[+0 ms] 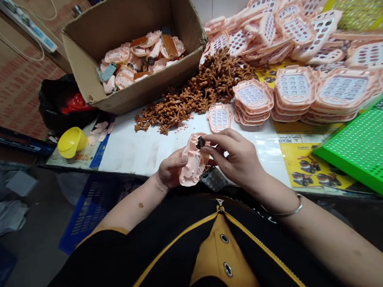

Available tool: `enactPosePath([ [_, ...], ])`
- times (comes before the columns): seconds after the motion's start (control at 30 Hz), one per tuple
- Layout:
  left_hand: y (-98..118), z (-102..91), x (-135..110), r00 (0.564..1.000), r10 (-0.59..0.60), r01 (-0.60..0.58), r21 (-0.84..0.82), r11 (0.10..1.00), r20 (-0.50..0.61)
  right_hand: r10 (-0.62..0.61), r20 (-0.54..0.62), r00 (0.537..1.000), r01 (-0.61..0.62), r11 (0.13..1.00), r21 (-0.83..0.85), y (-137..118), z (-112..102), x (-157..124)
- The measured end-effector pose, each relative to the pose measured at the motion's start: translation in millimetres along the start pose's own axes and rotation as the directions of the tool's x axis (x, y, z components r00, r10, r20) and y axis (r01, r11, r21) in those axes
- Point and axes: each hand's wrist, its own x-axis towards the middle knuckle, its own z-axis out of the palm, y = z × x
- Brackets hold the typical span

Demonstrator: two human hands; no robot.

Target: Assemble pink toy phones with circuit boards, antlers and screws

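My left hand (pixel 173 166) grips a pink plastic shell (pixel 190 168) by its left side, the hollow inner face turned up. Between the thumb and fingers of my right hand (pixel 234 153) is a small round black part (pixel 200 142), probably a speaker, at the shell's upper end. Whether it touches the shell I cannot tell. Thin coloured wires (pixel 203 160) run from the shell toward a dark greenish circuit board (pixel 214 179) hanging below my right hand. Past my hands, a pink shell with a printed keypad (pixel 219 117) lies on the white table surface (pixel 127 144).
An open cardboard box (pixel 107 104) holds pink shells with boards. Brown plastic pieces (pixel 194 94) are heaped beside it. Stacked keypad shells (pixel 253 95) and a loose pile of pink covers (pixel 265 30) fill the right back. A green basket (pixel 369 141) stands right, a yellow bowl (pixel 72 142) left.
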Motion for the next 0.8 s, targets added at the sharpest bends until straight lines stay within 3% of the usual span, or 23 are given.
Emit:
enactPosePath([
  [0.1, -1, -0.4, -2, 1.000, -0.015, 0.016, -0.043, 0.999, 0.024, -0.145, -0.024, 0.989, 0.140, 0.977, -0.159, 2, -1, -3],
  [0.23, 0, 7.6, -4, 0.997, 0.014, -0.005, -0.117, 0.993, 0.076, -0.209, -0.112, 0.971, 0.192, 0.971, -0.145, 3, 2, -4],
  [0.4, 5, 16.5, -4, 0.992, 0.003, 0.010, -0.102, 0.995, 0.128, -0.164, -0.152, 0.975, 0.150, 0.984, -0.096, 2, 6, -7],
  [0.6, 4, 6.5, -1, 0.993, -0.062, 0.068, -0.061, 0.996, 0.100, -0.083, -0.193, 0.978, 0.082, 0.997, -0.016, 5, 4, -10],
  [0.73, 3, 6.4, 2, 0.994, -0.107, 0.106, 0.030, 0.994, 0.010, 0.094, -0.140, 0.986, -0.075, 0.988, 0.134, 9, 4, -9],
  [0.8, 3, 8.2, 3, 0.995, -0.088, 0.090, 0.062, 0.994, -0.044, 0.120, -0.113, 0.986, -0.106, 0.987, 0.124, 11, 4, -9],
])
